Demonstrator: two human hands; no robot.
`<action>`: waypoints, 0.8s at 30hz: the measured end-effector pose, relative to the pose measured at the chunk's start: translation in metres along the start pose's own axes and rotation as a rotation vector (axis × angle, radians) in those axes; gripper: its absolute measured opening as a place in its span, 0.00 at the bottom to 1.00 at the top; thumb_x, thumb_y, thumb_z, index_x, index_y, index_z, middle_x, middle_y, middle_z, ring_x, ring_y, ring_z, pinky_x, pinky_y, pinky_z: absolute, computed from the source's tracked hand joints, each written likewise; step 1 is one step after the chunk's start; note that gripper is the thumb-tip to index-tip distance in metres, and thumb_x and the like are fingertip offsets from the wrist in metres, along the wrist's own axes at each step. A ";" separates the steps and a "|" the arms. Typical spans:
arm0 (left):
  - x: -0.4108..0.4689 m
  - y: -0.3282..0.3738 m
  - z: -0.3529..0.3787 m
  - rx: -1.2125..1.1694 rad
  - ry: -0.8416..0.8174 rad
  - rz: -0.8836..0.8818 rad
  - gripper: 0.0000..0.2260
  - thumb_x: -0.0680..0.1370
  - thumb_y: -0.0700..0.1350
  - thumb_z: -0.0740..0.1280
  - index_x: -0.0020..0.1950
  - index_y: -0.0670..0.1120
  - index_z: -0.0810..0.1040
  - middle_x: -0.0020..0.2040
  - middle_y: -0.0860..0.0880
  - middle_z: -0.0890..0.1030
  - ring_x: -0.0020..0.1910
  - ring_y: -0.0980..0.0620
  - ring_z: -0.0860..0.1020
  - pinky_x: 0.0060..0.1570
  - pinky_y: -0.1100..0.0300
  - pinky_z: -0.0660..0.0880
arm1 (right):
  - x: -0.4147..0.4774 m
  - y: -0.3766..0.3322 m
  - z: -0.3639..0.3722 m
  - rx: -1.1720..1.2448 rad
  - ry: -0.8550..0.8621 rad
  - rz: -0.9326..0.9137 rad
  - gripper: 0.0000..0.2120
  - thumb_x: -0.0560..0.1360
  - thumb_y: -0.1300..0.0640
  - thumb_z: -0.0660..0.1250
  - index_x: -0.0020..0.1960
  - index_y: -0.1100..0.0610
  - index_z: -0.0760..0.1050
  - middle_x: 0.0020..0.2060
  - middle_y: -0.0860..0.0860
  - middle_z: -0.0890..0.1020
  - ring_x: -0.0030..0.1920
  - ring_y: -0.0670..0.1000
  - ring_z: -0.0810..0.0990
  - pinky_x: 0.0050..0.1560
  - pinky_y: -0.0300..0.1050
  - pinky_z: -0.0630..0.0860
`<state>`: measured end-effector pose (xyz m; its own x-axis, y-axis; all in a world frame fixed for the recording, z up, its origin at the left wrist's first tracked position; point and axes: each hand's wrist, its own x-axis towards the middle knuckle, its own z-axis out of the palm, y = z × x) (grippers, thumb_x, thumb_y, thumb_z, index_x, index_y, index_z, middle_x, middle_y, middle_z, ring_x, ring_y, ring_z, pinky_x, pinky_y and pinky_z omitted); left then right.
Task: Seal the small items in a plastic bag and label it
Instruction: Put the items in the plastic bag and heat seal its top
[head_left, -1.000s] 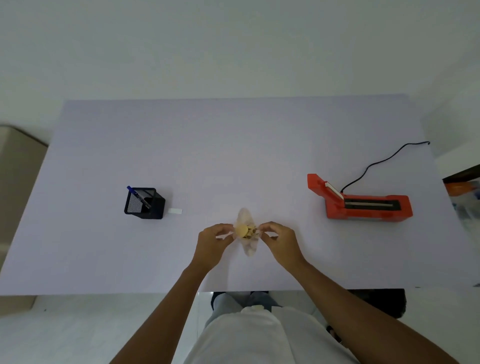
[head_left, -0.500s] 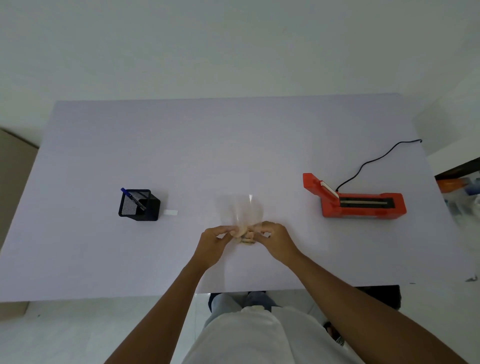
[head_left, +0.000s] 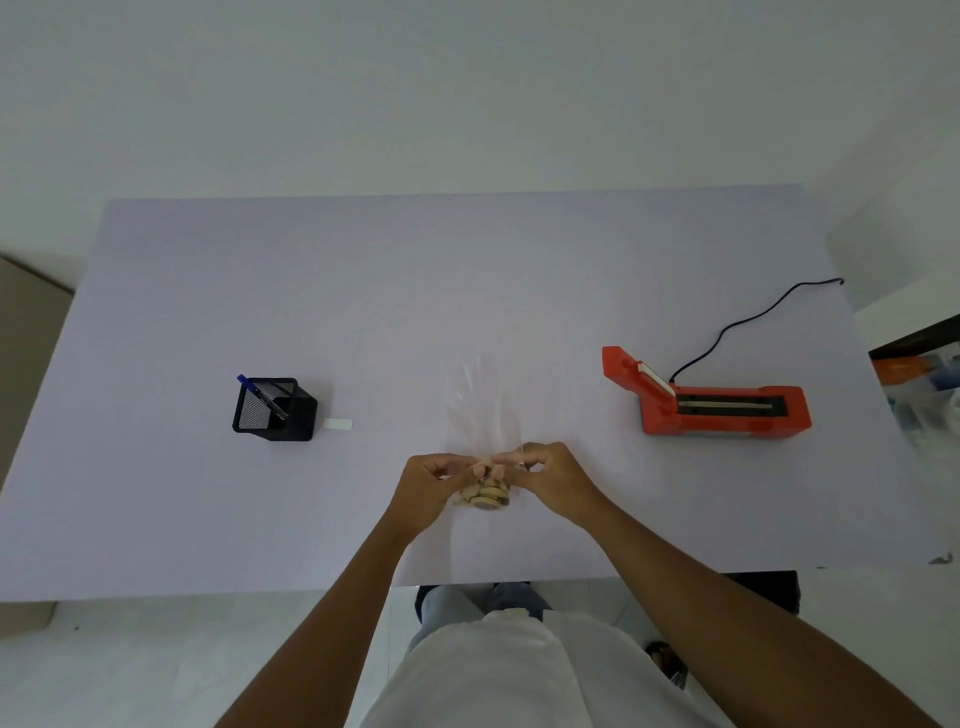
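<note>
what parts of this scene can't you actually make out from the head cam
- Small items in the plastic bag, head view: too small and partly covered by both hands to identify.
- Bag mouth: clear film fades into the table; open or shut unclear.
- White label: too small to read.
- Heat sealer cord: its far end runs off the table edge.

Plain white wall (head_left: 467, 93) behind a pale lavender table (head_left: 415, 291); light tiled floor (head_left: 156, 665) below; lighting even, diffuse.

I see the plastic bag (head_left: 480, 410) at frame centre on the surface (head_left: 363, 291), small items (head_left: 483, 499) in its lower end. Pen holder (head_left: 274, 410) centre left, label (head_left: 337, 424) just right of it. Sealer (head_left: 722, 402) centre right.
</note>
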<state>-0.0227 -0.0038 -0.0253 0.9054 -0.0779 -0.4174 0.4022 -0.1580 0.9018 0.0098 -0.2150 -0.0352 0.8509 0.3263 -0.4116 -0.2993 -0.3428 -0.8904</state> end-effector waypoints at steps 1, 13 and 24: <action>0.000 0.000 0.001 -0.013 0.010 -0.003 0.06 0.75 0.46 0.72 0.50 0.48 0.86 0.44 0.51 0.87 0.44 0.53 0.84 0.46 0.65 0.80 | 0.001 -0.001 -0.001 0.006 0.004 -0.002 0.13 0.72 0.51 0.75 0.55 0.55 0.85 0.40 0.42 0.84 0.43 0.45 0.82 0.44 0.35 0.77; 0.005 0.015 -0.009 -0.112 -0.040 -0.086 0.09 0.75 0.48 0.72 0.50 0.44 0.86 0.45 0.45 0.86 0.46 0.45 0.85 0.49 0.54 0.82 | -0.002 -0.018 -0.009 0.069 -0.044 0.047 0.06 0.77 0.52 0.71 0.50 0.52 0.85 0.43 0.49 0.86 0.45 0.47 0.84 0.43 0.34 0.78; 0.006 0.005 -0.021 -0.171 -0.105 -0.202 0.12 0.75 0.49 0.71 0.52 0.43 0.86 0.47 0.43 0.87 0.48 0.43 0.85 0.48 0.49 0.83 | -0.006 -0.014 -0.008 0.128 -0.013 0.169 0.04 0.73 0.49 0.74 0.44 0.47 0.87 0.41 0.47 0.88 0.41 0.46 0.85 0.39 0.33 0.78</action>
<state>-0.0122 0.0156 -0.0213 0.7889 -0.1646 -0.5920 0.5984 -0.0134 0.8011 0.0127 -0.2188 -0.0187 0.7782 0.2856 -0.5592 -0.4908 -0.2790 -0.8254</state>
